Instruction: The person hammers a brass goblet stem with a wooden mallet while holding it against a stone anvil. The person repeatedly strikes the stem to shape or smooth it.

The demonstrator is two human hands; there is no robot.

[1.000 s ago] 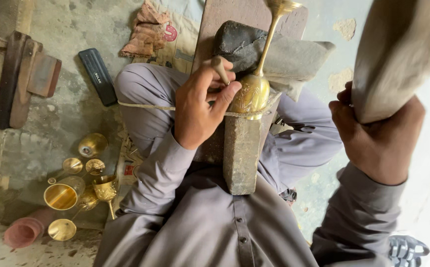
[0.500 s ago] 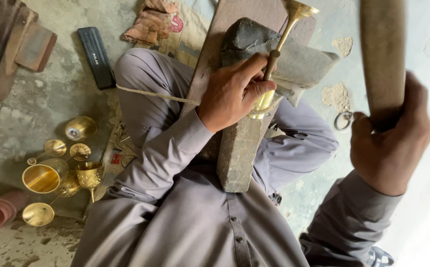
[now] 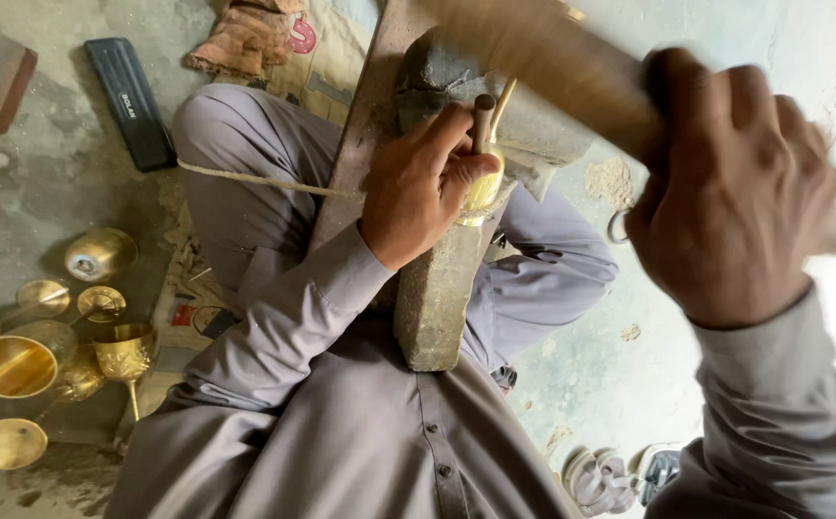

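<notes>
My left hand (image 3: pixel 418 192) grips a short dark punch (image 3: pixel 483 113) and holds it upright against the bowl of a brass goblet (image 3: pixel 485 189). The goblet lies on top of a long grey stone block (image 3: pixel 432 298) that stands between my knees. Its thin stem (image 3: pixel 503 99) points away from me, toward a dark rock (image 3: pixel 434 65). My right hand (image 3: pixel 730 187) is closed on a wooden mallet (image 3: pixel 543 58), which is blurred with motion. The mallet's head is above and just beyond the punch.
Several brass goblets and bowls (image 3: pixel 14 365) lie on the floor at the left, one goblet (image 3: pixel 126 354) upright. A black case (image 3: pixel 132 101) and a rag (image 3: pixel 250 34) lie beyond my left knee. A cord (image 3: pixel 245 180) crosses my thigh. Sandals (image 3: pixel 620 476) sit at lower right.
My right hand has swung the mallet from upright at the right edge down and left, over the punch. My left hand has stayed on the goblet and punch.
</notes>
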